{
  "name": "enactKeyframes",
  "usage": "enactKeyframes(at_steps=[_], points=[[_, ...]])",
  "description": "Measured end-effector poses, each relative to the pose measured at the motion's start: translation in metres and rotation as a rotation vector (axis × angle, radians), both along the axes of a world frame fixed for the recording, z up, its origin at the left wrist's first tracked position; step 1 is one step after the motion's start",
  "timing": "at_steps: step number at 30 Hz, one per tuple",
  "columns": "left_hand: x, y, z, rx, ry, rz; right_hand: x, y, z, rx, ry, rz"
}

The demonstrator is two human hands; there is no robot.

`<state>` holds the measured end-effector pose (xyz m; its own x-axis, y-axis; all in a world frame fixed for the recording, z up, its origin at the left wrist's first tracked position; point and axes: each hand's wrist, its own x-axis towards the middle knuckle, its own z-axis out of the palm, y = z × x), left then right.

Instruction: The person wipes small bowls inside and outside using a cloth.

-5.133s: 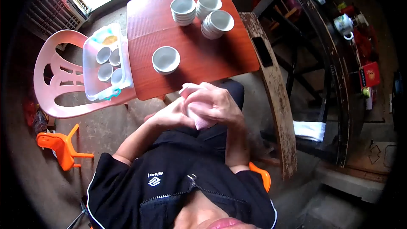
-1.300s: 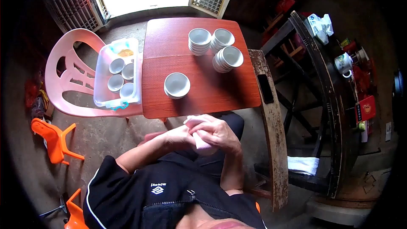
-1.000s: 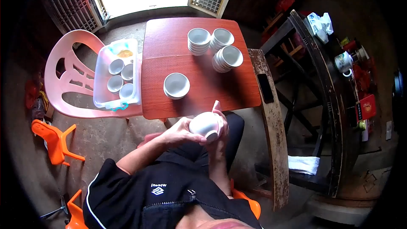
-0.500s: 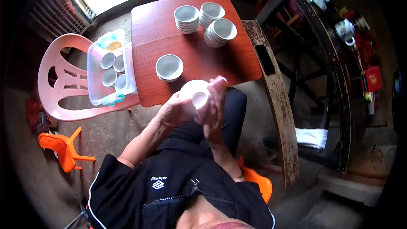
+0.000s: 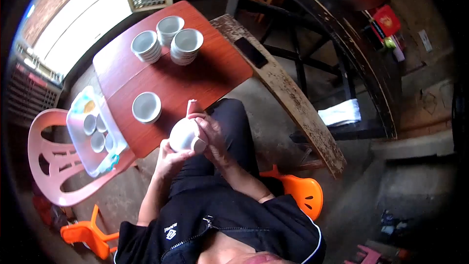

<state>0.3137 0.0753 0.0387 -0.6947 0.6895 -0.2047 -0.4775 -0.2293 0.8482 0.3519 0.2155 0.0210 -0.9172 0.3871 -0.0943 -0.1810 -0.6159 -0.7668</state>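
Note:
A white bowl is held over my lap, tilted so its outside and foot show. My left hand grips it from the left and below, thumb along its side. On the other side, my right hand is closed around a pink cloth pressed to the bowl. Part of the cloth is hidden by the fingers. Closest to the hands on the red table stands a bowl, upright. Farther back are three stacks of bowls: a left stack, a rear stack and a right stack.
A clear plastic box with several bowls rests on a pink chair at the left. A worn wooden bench bearing a phone borders the table's right side. Orange stools stand low on both sides.
The view has swung right, so the table appears farther left. The hands have turned the bowl, whose foot now points to the right. The cloth stays in my right hand.

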Motion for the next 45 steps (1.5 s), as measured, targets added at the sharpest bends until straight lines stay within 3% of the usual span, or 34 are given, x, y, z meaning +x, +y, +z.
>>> enactKeyframes(at_steps=[2,4,6,8,9,10,13,16,17,18,19,21,22,24,25,29,31,32,33,36,37,38,40,42,44,45], points=[[-0.003,-0.001,0.007,-0.071,0.021,-0.037,-0.004,0.019,-0.003,0.042,-0.082,0.206],[-0.008,-0.003,0.004,0.155,-0.264,-0.082,-0.010,0.028,0.028,0.512,0.044,0.307],[-0.014,-0.006,-0.008,0.177,-0.184,-0.161,-0.017,0.036,0.053,0.941,0.225,0.389],[-0.009,0.000,-0.003,0.271,-0.082,-0.098,-0.019,0.041,0.072,1.066,0.347,0.569],[-0.015,-0.002,-0.010,0.207,-0.108,-0.058,-0.023,0.039,0.062,1.025,0.507,0.469],[-0.018,-0.008,-0.011,0.308,-0.191,-0.105,-0.024,0.034,0.046,1.158,0.661,0.274],[-0.022,-0.016,-0.018,0.475,-0.332,-0.112,-0.006,0.021,0.036,0.993,0.615,-0.060],[-0.026,-0.023,-0.031,0.451,-0.439,0.082,0.009,-0.003,0.005,0.864,0.468,-0.157],[-0.034,-0.026,-0.044,0.556,-0.446,-0.058,0.007,-0.006,-0.001,0.926,0.466,-0.185],[-0.026,-0.020,-0.031,0.463,-0.363,-0.015,0.009,-0.008,0.008,0.932,0.412,-0.256],[-0.024,-0.017,-0.018,0.419,-0.314,-0.100,-0.001,-0.001,-0.002,1.072,0.493,-0.219],[-0.022,-0.013,-0.015,0.297,-0.214,-0.135,0.013,0.030,0.057,0.834,0.310,0.221],[-0.022,-0.011,-0.016,0.280,-0.183,-0.149,0.004,0.030,0.049,0.809,0.271,0.339],[-0.022,-0.006,-0.017,0.249,-0.123,-0.170,0.004,0.039,0.071,1.152,0.279,0.544],[-0.021,-0.005,-0.017,0.233,-0.092,-0.175,0.001,0.037,0.064,1.103,0.276,0.515],[-0.015,-0.001,-0.012,0.188,-0.006,-0.099,-0.013,0.030,0.009,0.688,0.385,0.099],[-0.016,-0.001,-0.017,0.088,0.056,-0.022,-0.003,0.010,-0.008,0.551,0.323,-0.250],[-0.019,-0.003,-0.024,-0.011,0.120,-0.008,0.002,0.006,-0.004,-0.018,0.037,-0.004],[-0.020,-0.008,-0.029,-0.235,0.145,0.000,0.004,0.014,-0.002,0.019,0.073,0.050],[-0.025,-0.014,-0.030,0.012,-0.051,-0.043,-0.006,0.037,0.014,0.701,0.363,-0.051],[-0.021,-0.011,-0.020,0.091,-0.191,-0.001,-0.003,0.039,0.019,0.721,0.268,0.053],[-0.026,-0.006,-0.019,0.157,-0.190,-0.137,0.005,0.043,0.048,0.748,0.173,0.158],[-0.030,-0.007,-0.031,0.220,-0.278,-0.028,-0.002,0.036,0.043,0.713,0.193,0.089],[-0.036,-0.001,-0.021,0.157,-0.555,0.247,-0.002,0.025,0.030,0.990,0.271,-0.150],[-0.050,0.003,-0.032,0.625,-0.449,-0.290,0.001,-0.003,0.017,1.100,0.421,-0.532],[-0.049,0.008,-0.034,0.550,-0.471,-0.224,0.006,-0.015,0.016,0.987,0.381,-0.520]])
